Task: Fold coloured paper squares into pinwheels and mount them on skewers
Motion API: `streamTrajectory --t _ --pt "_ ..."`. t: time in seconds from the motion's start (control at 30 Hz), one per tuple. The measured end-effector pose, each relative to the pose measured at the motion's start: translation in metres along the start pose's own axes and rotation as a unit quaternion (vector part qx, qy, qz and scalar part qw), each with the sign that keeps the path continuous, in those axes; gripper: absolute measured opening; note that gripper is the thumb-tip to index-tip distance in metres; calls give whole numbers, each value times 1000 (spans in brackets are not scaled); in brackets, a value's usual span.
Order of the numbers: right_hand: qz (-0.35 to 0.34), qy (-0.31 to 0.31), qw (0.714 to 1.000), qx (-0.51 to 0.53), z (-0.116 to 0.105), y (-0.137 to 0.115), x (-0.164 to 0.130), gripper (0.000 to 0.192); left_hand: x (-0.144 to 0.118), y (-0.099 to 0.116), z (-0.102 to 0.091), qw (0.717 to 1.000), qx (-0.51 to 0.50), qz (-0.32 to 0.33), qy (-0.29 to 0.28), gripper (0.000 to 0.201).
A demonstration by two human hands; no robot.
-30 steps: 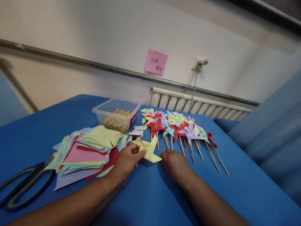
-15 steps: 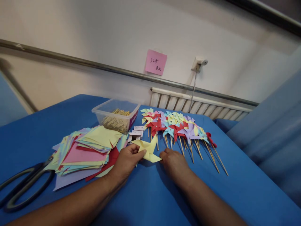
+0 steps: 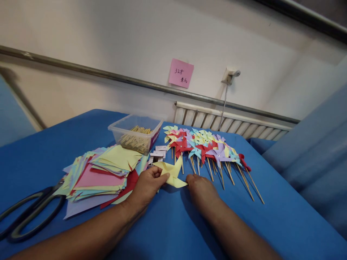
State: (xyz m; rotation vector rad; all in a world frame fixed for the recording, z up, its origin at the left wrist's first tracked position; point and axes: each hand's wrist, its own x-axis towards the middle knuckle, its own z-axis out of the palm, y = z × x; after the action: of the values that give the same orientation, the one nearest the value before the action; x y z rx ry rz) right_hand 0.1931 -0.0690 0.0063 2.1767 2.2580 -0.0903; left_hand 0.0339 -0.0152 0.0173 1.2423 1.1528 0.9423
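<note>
While the left hand (image 3: 146, 187) pinches the folded yellow pinwheel (image 3: 172, 173) between thumb and fingers, the pinwheel rests on the blue tablecloth (image 3: 173, 224) just in front of the paper stack (image 3: 103, 173) — and the right hand (image 3: 202, 191) lies knuckles-up beside its right edge, fingers curled under, their grip impossible to tell.

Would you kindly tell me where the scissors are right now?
In the head view, the scissors lie at the far left on the blue table, just left of the coloured paper stack.

Two hands (image 3: 146, 187), one yellow pinwheel (image 3: 172, 172), one scissors (image 3: 29, 213), one plastic box (image 3: 135, 131), one pink note (image 3: 181, 73).
</note>
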Motion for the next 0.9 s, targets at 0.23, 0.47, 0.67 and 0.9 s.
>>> streamTrajectory --t 0.23,0.47,0.67,0.9 --pt "4 21 1000 -13 5 4 0 22 0 0 0 1000 2 -5 2 21" --pt "10 12 1000 -4 6 4 0 21 3 -5 -2 1000 -15 -17 -15 18" --pt "32 7 999 15 3 3 0 19 7 -9 -4 999 -19 -23 -24 18" --pt "19 16 1000 4 4 7 -1 21 7 -12 -5 999 -18 -13 -26 21"
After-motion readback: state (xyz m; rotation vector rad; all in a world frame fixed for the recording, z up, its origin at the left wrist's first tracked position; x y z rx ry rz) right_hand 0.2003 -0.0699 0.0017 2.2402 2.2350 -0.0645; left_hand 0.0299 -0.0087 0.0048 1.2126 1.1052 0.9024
